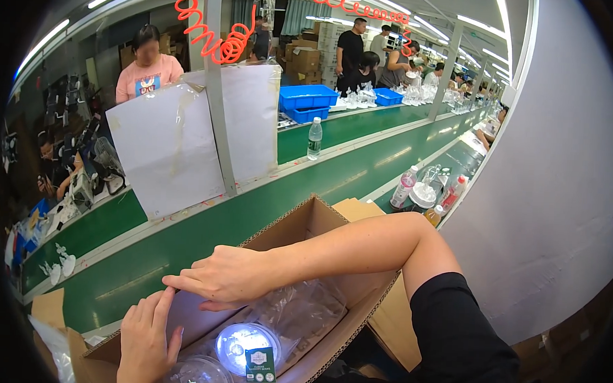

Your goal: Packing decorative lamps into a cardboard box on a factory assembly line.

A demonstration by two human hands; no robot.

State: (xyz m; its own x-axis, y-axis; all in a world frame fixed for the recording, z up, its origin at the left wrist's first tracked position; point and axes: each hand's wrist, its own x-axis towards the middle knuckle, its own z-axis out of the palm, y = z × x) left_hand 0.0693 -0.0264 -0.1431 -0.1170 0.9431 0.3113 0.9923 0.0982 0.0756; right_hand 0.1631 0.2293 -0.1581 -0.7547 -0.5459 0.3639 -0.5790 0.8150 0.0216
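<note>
An open cardboard box (374, 292) stands in front of me. Over its left part my left hand (146, 338) is raised with fingers stretched and the thumb apart. My right hand (226, 276) reaches across the box from the right. Its index finger points left and meets the left fingertips, its thumb hangs lower, and I see nothing held in either hand. Inside the box, below the hands, a round clear plastic piece (230, 344) glows white and carries a green label (260, 365). Another round clear piece (202, 375) lies beside it, unlit. Clear plastic bagging (309, 310) covers the box's far end.
A green conveyor belt (286, 203) runs behind the box. Across it are a water bottle (314, 139), blue bins (308, 97) and white boards (169, 149). Drink bottles (404, 187) stand at the right. A white partition (557, 180) bounds my right side. Several people work beyond.
</note>
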